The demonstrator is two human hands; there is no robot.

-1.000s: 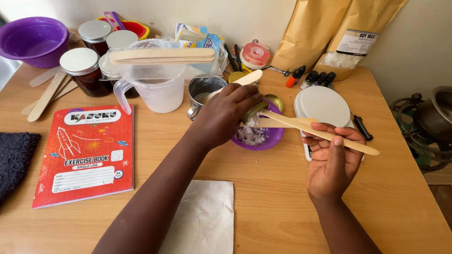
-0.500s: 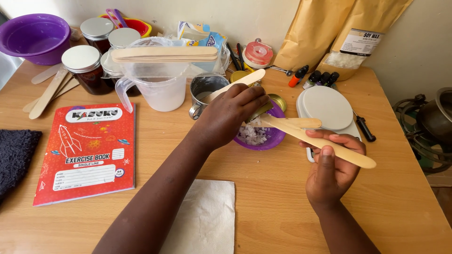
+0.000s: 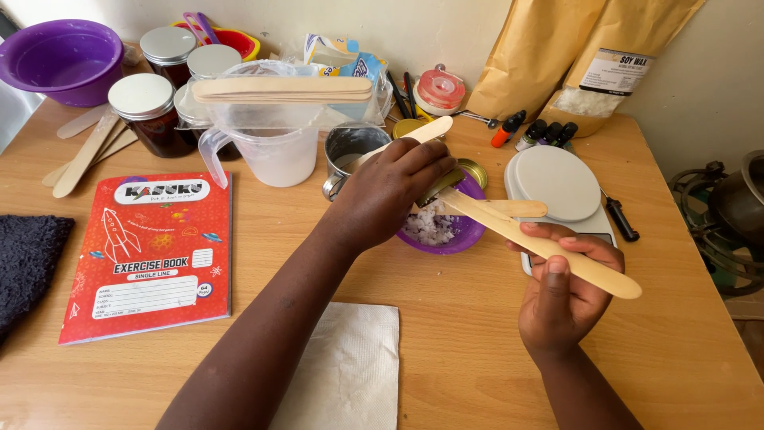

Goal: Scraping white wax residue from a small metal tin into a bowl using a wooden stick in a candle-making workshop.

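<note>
Here, two tall brown paper bags (image 3: 557,56) lean against the wall at the table's far right corner, the right one bearing a white rectangular label above a clear window of pale flakes; a red exercise book (image 3: 147,255) with a rocket drawing lies flat near the table's left edge, and a blue-and-white packet (image 3: 342,54) stands at the far edge behind a clear measuring jug (image 3: 267,135). A round white kitchen scale (image 3: 557,185) sits toward the right edge. Just left of it, mid-table, is the small purple bowl (image 3: 458,231) of white flakes. The left hand (image 3: 386,191) reaches over the bowl, fingers curled tight around a small gold tin (image 3: 446,185) tilted above it. The right hand (image 3: 561,279), near the scale's front edge, pinches a long wooden stick (image 3: 541,248) between thumb and bent fingers, its far end touching the tin's mouth. Compared with half a second ago, the right hand has dropped slightly toward the near edge and the stick slants a little steeper; the left hand has barely shifted.
</note>
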